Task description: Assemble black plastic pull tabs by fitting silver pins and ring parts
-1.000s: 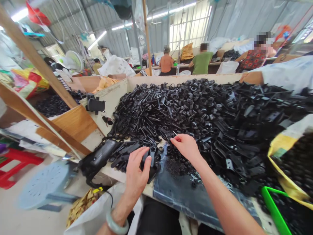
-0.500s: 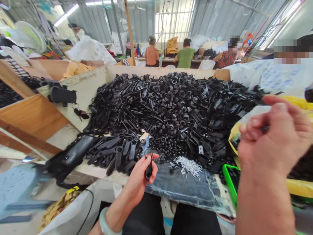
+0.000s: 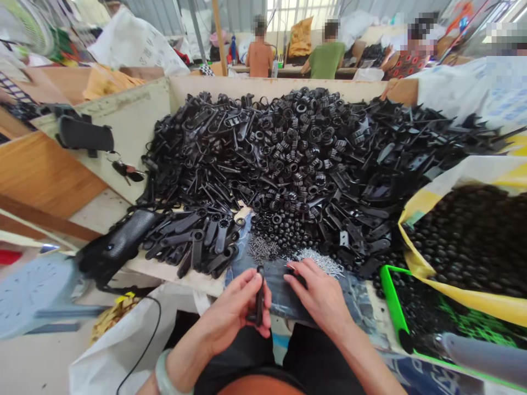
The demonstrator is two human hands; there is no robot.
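Observation:
My left hand (image 3: 234, 312) is closed round a slim black plastic part (image 3: 259, 293), held upright over the table's front edge. My right hand (image 3: 319, 293) sits just to its right, fingers curled down on the dark mat (image 3: 284, 299), fingertips pinched on something I cannot make out. Just beyond the fingers lie a small heap of silver pins (image 3: 319, 262) and a patch of tiny dark screws (image 3: 263, 249). A big pile of black plastic parts (image 3: 296, 159) fills the table behind. A row of black arm pieces (image 3: 197, 244) lies to the left of my hands.
A yellow-rimmed sack of black round parts (image 3: 469, 241) stands right, above a green crate (image 3: 391, 307). A black pouch (image 3: 119, 241) and keys (image 3: 123, 170) lie left. A grey stool (image 3: 33, 291) stands on the floor. A co-worker's sleeve (image 3: 465, 93) rests far right; other people sit behind.
My right hand has come down from close to the camera to the mat beside the pins. My left hand has drawn back a little with the black part. The view tilted downward.

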